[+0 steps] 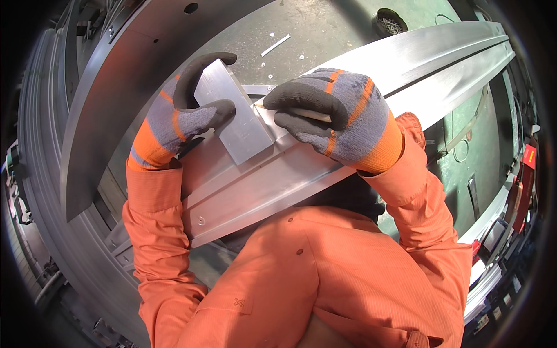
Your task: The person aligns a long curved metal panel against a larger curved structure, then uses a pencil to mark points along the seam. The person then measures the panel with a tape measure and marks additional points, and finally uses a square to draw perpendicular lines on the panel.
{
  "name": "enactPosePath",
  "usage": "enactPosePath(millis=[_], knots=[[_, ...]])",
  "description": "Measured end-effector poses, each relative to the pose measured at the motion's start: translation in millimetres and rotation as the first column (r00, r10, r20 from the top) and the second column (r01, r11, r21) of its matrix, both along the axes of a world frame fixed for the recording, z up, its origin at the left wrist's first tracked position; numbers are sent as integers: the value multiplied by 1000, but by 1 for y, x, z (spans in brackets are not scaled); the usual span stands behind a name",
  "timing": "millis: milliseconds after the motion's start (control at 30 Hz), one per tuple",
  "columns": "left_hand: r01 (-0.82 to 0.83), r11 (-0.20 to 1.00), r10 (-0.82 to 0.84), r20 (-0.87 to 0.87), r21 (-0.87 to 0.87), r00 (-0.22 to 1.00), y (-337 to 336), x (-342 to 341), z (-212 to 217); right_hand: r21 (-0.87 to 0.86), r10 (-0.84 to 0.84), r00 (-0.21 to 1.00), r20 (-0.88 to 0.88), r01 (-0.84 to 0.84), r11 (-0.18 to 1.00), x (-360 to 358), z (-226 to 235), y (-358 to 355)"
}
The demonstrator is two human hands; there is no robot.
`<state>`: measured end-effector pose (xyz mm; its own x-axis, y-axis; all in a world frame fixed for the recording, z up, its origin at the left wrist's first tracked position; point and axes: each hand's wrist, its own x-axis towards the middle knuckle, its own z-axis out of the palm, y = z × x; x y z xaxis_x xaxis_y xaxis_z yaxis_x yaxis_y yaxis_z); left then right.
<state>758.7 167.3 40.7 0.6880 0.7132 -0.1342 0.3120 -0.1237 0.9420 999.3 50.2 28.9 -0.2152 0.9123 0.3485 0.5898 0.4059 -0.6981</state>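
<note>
My left hand (194, 107), in a grey, orange and black work glove, is closed round a flat silver metal plate (241, 124). The plate lies across a long ridged aluminium profile (272, 180). In the same kind of glove, my right hand (331, 113) pinches a thin pencil (313, 114). Its pointed tip is at the plate's right edge, close above the profile. The glove's fingers hide part of the pencil.
A broad curved metal sheet (110, 110) rises on the left, beside several stacked long profiles (49, 156). On the green floor are a dark bowl of small metal bits (390, 23) and a thin white strip (275, 45). Red equipment (528, 159) stands at the right.
</note>
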Motion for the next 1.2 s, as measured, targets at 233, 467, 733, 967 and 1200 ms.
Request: enactPosePath(millis=[233, 467, 733, 967, 1200], knots=[[12, 993, -14, -13, -119, 1000, -1, -3, 1, -125, 107, 994, -29, -110, 986, 8, 10, 1], [14, 990, -18, -29, -139, 999, -2, -1, 6, -425, 249, 942, -226, -326, 845, 30, 24, 6], [-9, 994, 1, -71, -111, 997, 2, 0, 4, -306, -233, 868, -437, 100, 947, 55, 19, 18], [-38, 983, 12, -141, -181, 990, 6, 35, 10, -298, -250, 837, -487, 110, 948, 58, 16, 18], [24, 999, -29, -119, -43, 992, 10, 45, 3, -344, -198, 871, -450, 35, 938, 61, 22, 16]])
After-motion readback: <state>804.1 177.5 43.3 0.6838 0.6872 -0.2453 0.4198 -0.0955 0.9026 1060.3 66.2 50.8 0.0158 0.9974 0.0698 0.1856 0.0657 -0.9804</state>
